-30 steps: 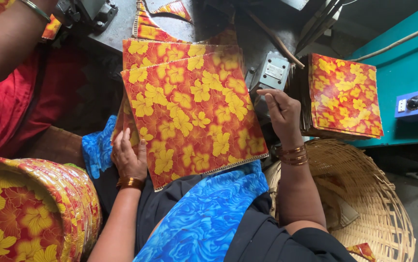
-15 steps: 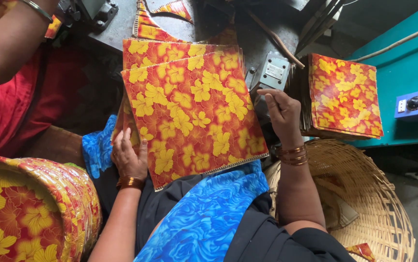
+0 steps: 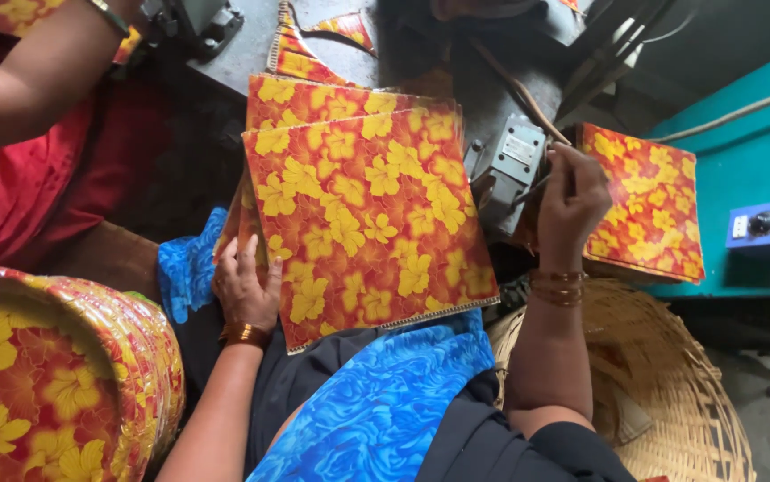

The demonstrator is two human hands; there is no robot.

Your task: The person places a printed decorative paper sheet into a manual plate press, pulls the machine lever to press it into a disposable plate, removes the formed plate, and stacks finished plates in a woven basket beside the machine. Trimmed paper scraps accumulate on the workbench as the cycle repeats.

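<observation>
Floral sheets point(image 3: 362, 214): head view; a stack of square red-and-orange sheets printed with yellow flowers lies tilted on the person's lap, its far edge against the grey machine bed point(image 3: 251, 49).
Left hand point(image 3: 246, 281): rests flat on the near left edge of the stack, fingers spread over the top sheet, thumb at the edge; not clenched, steadying rather than gripping. A gold bangle sits at the wrist.
Right hand point(image 3: 572, 196): raised just right of the stack, fingers curled around a thin dark rod or lever beside the grey switch box point(image 3: 510, 170); the grasp looks closed, though what exactly it holds is hard to tell.
Second stack point(image 3: 644, 201): more floral sheets on the teal table point(image 3: 742, 152), just beyond the right hand.
Control box point(image 3: 764, 223): blue, with a knob and a red button, on the teal surface.
Wicker basket point(image 3: 670, 393): below the right forearm.
Formed plates point(image 3: 54, 375): a nested floral pile at lower left.
Other person's arm point(image 3: 37, 80): upper left, above red cloth.
</observation>
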